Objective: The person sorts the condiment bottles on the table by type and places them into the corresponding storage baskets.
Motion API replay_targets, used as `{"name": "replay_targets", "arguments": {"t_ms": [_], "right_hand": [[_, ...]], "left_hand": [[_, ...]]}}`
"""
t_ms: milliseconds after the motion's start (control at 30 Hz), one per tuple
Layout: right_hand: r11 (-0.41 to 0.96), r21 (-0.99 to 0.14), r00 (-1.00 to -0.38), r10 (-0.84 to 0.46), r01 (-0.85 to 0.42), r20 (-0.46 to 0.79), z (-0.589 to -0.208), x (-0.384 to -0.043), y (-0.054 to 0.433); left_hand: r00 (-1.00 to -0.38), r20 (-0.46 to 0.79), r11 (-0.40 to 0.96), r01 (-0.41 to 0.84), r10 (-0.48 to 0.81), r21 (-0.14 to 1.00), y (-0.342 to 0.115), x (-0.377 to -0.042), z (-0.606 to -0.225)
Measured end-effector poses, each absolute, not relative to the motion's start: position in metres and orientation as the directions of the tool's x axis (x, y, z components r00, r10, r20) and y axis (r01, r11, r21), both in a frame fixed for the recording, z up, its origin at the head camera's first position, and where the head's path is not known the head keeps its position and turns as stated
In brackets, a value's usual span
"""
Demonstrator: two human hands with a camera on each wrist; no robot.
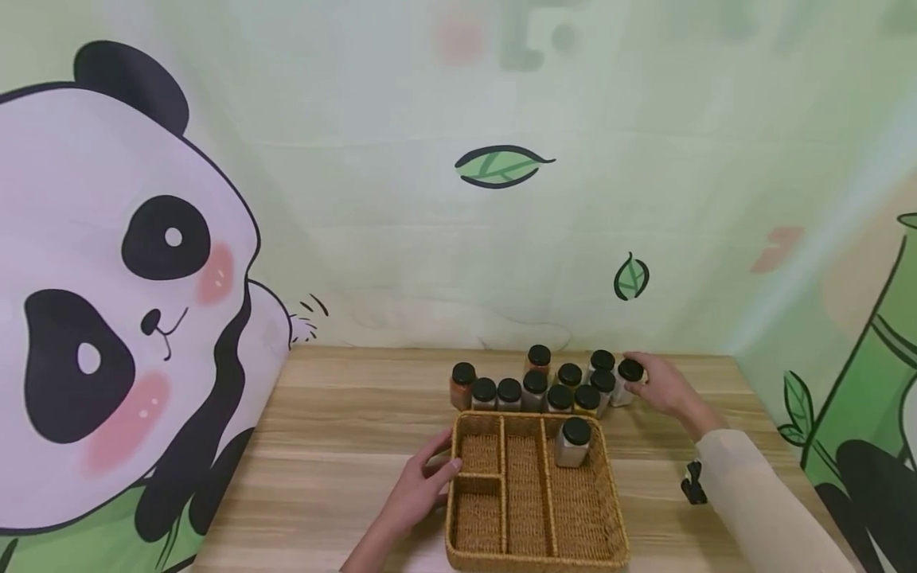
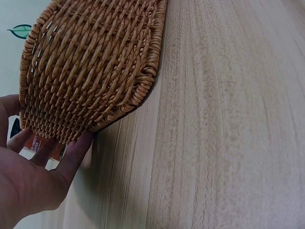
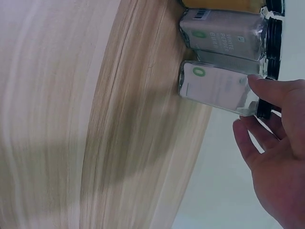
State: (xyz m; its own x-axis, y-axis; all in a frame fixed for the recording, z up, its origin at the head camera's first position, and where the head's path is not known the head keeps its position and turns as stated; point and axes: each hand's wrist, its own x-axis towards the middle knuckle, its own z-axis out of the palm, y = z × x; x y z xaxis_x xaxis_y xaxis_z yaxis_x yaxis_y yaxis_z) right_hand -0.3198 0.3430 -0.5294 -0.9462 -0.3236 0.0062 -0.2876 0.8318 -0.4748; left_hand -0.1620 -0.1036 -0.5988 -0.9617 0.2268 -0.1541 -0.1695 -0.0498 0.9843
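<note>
My left hand (image 1: 414, 495) holds the left side of a brown woven basket (image 1: 614, 497), thumb over the rim and fingers against the outer wall (image 2: 90, 67). The basket has several compartments, and one white-filled spice jar (image 1: 571, 454) with a black lid stands upright at the back of its right one. At the right end of a group of jars, my right hand (image 1: 668, 387) pinches a clear spice jar (image 3: 214, 86) with a pale label near its black lid. The jar stands beside another labelled white pepper (image 3: 221, 36).
Several black-lidded spice jars (image 1: 509, 394) with orange, yellow and pale contents stand close behind the basket. A small black object (image 1: 692, 483) lies on the wooden table (image 1: 344, 414) near the right sleeve. A printed panda backdrop (image 1: 372, 239) rises behind the table.
</note>
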Motion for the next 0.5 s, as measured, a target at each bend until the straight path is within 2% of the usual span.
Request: {"name": "replay_targets", "arguments": {"t_ms": [500], "right_hand": [[0.823, -0.477, -0.942, -0.333, -0.310, 0.038, -0.5277, -0.3173, 0.3443]], "left_hand": [[-0.964, -0.151, -0.049, -0.166, 0.219, 0.985, -0.1040, -0.1629, -0.6010]]}}
